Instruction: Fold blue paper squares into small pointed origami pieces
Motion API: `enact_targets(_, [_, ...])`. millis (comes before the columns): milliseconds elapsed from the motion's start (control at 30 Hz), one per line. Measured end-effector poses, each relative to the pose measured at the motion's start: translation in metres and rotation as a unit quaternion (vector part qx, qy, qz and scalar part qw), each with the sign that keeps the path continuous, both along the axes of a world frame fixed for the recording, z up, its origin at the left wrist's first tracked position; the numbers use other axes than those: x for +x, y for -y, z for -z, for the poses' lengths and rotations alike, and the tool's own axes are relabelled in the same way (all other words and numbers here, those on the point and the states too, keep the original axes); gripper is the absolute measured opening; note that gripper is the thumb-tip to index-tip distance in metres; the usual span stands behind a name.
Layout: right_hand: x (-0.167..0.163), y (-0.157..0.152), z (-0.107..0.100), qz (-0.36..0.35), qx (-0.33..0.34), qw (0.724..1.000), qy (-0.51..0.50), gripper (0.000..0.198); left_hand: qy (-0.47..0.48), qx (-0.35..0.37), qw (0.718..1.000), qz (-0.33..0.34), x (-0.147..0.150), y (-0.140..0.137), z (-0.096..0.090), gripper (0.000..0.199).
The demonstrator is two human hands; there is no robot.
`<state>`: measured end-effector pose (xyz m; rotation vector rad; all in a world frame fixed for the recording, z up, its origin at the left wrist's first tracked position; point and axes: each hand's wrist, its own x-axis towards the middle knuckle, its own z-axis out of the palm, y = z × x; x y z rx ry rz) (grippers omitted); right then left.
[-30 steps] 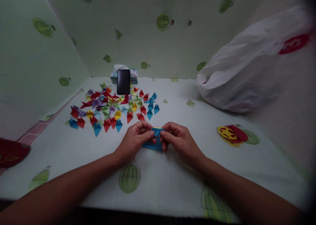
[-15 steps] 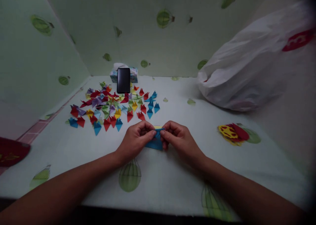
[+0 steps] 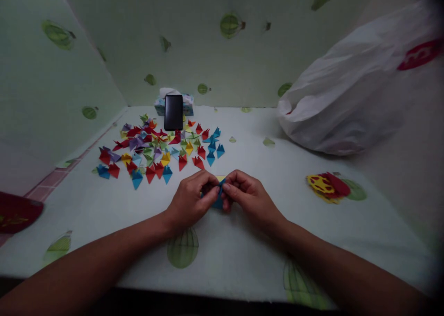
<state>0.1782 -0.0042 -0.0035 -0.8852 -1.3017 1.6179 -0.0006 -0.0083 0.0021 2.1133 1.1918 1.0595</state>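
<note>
On the cloth (image 3: 243, 242), before the folded pieces (image 3: 156, 149), the left hand (image 3: 190, 201) and right hand (image 3: 248, 197) have been drawn closer together; the blue paper (image 3: 218, 200), pinched between both, is now folded smaller and mostly hidden.

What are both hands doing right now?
Left hand: closed, pinching the blue paper.
Right hand: closed, pinching the same blue paper.
</note>
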Motion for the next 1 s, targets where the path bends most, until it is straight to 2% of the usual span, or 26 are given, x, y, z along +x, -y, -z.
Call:
enact_targets(333, [0.0012,0.0004,-0.0031,0.005,0.047,0.997,0.067,0.014,0.049,-0.044,0.998,0.016,-0.0001,-0.0001,-0.0037,0.01])
enact_targets(467, [0.0016,-0.0006,-0.0045,0.004,0.033,0.998,0.048,0.017,0.084,-0.101,0.991,0.019,-0.0004,-0.0016,-0.0024,0.011])
enact_targets(667, [0.0016,-0.0019,-0.0049,0.013,0.008,0.999,0.041,0.018,0.156,-0.19,0.968,0.044,-0.0019,-0.0046,0.0007,0.015])
enact_targets(800, [0.0019,-0.0016,-0.0054,0.025,0.009,0.999,0.043,0.019,0.213,-0.252,0.942,0.06,-0.0018,-0.0055,0.0034,0.018])
enact_targets(900, [0.0014,-0.0008,-0.0066,0.026,0.005,0.998,0.055,0.019,0.247,-0.283,0.925,0.049,-0.0016,-0.0058,0.0041,0.02])
enact_targets(1000, [0.0002,-0.0005,-0.0057,0.015,0.012,0.998,0.06,0.02,0.26,-0.29,0.92,0.034,-0.001,-0.0063,0.0035,0.021])
